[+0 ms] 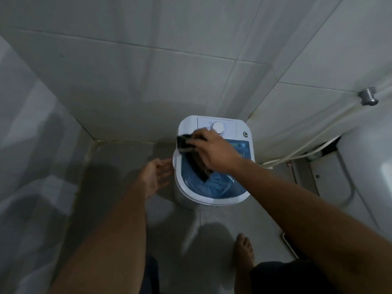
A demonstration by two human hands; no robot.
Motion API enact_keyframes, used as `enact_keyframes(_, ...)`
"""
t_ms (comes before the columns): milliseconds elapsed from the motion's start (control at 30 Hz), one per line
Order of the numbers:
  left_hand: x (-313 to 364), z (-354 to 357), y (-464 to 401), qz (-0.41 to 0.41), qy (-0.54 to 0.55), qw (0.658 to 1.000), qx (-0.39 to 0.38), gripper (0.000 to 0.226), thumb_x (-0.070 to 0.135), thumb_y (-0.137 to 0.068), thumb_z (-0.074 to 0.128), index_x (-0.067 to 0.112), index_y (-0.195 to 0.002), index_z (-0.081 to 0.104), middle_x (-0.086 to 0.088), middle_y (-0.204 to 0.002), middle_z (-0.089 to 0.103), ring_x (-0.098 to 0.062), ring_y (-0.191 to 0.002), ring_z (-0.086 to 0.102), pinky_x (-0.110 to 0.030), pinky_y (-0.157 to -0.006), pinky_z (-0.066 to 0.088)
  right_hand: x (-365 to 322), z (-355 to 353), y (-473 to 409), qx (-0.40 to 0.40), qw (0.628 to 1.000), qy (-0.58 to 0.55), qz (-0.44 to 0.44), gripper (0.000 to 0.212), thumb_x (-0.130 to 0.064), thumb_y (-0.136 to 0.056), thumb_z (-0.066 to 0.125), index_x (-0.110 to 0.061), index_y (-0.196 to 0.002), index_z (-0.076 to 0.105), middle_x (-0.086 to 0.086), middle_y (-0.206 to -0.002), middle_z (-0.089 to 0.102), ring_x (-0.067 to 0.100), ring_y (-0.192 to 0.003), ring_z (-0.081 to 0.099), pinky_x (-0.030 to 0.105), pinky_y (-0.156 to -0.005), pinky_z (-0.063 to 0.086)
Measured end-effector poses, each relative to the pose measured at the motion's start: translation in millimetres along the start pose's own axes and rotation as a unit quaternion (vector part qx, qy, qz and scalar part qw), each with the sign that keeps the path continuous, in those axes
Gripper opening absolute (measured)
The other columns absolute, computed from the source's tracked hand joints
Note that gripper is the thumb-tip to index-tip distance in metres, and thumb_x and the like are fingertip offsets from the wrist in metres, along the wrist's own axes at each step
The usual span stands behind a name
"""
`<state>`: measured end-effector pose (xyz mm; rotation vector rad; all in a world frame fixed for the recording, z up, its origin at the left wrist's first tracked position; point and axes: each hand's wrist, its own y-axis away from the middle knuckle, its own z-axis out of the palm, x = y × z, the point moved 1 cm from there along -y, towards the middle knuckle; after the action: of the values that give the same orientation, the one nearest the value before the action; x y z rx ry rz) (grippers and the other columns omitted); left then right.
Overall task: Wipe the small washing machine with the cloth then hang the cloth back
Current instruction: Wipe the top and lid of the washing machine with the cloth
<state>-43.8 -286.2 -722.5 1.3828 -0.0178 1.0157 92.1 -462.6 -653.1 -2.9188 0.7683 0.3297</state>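
A small white washing machine (233,199) with a see-through blue lid and a white dial stands on the floor in the corner. My right hand (214,150) is above its top, shut on a dark cloth (187,145). The cloth lies against the left rear part of the top and hangs down over the blue lid. My left hand (156,177) is open, fingers spread, at the machine's left rim; whether it touches the rim is unclear.
Grey tiled walls close in behind and on both sides. A metal wall fitting (368,96) with hoses runs along the right wall. A large white appliance (369,166) stands at the right. My bare foot (244,253) rests on the floor tiles.
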Motion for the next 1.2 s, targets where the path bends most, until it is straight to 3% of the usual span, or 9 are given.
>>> enact_keyframes(100,2.9,0.5,1.6,0.0,-0.011,1.0,-0.007,0.051,0.026,-0.087,0.037,0.017,-0.129,0.066,-0.007,-0.131,0.067,-0.027,-0.126,0.057,-0.047,-0.11,0.037,-5.1,18.7,-16.8,0.022,0.996,0.019,0.088,0.043,-0.019,-0.089,0.06,-0.021,-0.131,0.065,0.013,-0.129,0.058,0.041,-0.102,0.055,0.054,-0.082,0.052)
enact_keyframes(267,2.6,3.0,2.3,0.0,0.001,1.0,0.012,0.038,0.028,-0.089,0.038,0.014,-0.112,0.064,-0.009,-0.104,0.068,-0.025,-0.097,0.061,-0.04,-0.088,0.046,-61.4,60.3,32.3,0.014,0.997,0.056,0.059,0.053,-0.049,-0.091,0.055,-0.032,-0.14,0.051,0.008,-0.146,0.048,0.039,-0.129,0.043,0.052,-0.097,0.038)
enact_keyframes(467,2.4,7.8,2.4,0.007,-0.03,1.0,0.005,0.052,0.027,-0.087,0.033,0.019,-0.125,0.068,-0.004,-0.124,0.07,-0.025,-0.115,0.06,-0.044,-0.108,0.037,-60.5,64.0,87.0,0.001,0.993,0.097,-0.065,0.046,-0.018,-0.096,0.044,-0.029,-0.139,0.054,0.014,-0.141,0.053,0.038,-0.104,0.055,0.049,-0.081,0.043)
enact_keyframes(633,2.6,13.9,6.3,0.011,-0.033,0.999,0.021,0.039,0.022,-0.086,0.036,0.024,-0.103,0.071,-0.002,-0.118,0.069,-0.023,-0.121,0.058,-0.045,-0.109,0.037,-34.3,35.3,123.2,-0.066,0.992,0.05,-0.094,0.049,-0.016,-0.091,0.065,-0.03,-0.138,0.058,0.012,-0.138,0.052,0.036,-0.11,0.053,0.048,-0.086,0.048)
enact_keyframes(733,-1.2,18.3,8.5,0.019,-0.027,0.999,0.03,0.034,0.02,-0.088,0.037,0.025,-0.096,0.07,0.001,-0.101,0.07,-0.018,-0.1,0.062,-0.045,-0.112,0.037,2.3,22.2,161.8,0.061,0.993,-0.05,0.084,0.041,-0.019,-0.092,0.065,-0.022,-0.133,0.065,0.013,-0.132,0.056,0.034,-0.111,0.056,0.046,-0.095,0.05)
enact_keyframes(833,-3.0,20.3,11.6,0.024,-0.033,0.999,0.031,0.033,0.018,-0.088,0.038,0.026,-0.096,0.069,0.003,-0.098,0.069,-0.015,-0.095,0.062,-0.043,-0.11,0.037,21.6,30.6,185.3,0.244,0.881,-0.163,0.371,0.037,-0.01,-0.093,0.065,-0.015,-0.13,0.068,0.01,-0.123,0.057,0.027,-0.111,0.059,0.035,-0.101,0.049)
enact_keyframes(900,-2.9,21.7,11.2,0.022,-0.037,0.998,0.036,0.035,0.017,-0.087,0.038,0.025,-0.102,0.069,0.002,-0.1,0.069,-0.019,-0.105,0.061,-0.043,-0.11,0.038,5.6,50.7,188.7,0.281,0.829,-0.206,0.437,0.039,-0.011,-0.094,0.064,-0.015,-0.133,0.065,0.004,-0.122,0.05,0.028,-0.112,0.059,0.029,-0.103,0.045)
enact_keyframes(1067,-4.1,22.4,6.6,0.029,-0.041,0.997,0.054,0.041,0.014,-0.088,0.04,0.021,-0.12,0.065,-0.003,-0.115,0.065,-0.017,-0.097,0.062,-0.041,-0.101,0.043,-80.6,91.1,187.9,0.199,0.905,-0.22,0.304,0.048,-0.022,-0.095,0.059,-0.033,-0.141,0.056,0.003,-0.143,0.044,0.019,-0.127,0.049,0.028,-0.107,0.043)
enact_keyframes(1200,-7.5,23.5,3.8,0.046,-0.081,0.994,0.054,0.037,0.013,-0.093,0.045,0.023,-0.123,0.064,0.0,-0.099,0.069,-0.013,-0.088,0.063,-0.036,-0.092,0.048,-123.5,95.6,174.2,0.122,0.943,-0.228,0.21,0.047,-0.018,-0.092,0.059,-0.027,-0.138,0.06,0.006,-0.139,0.049,0.023,-0.125,0.05,0.037,-0.102,0.047)
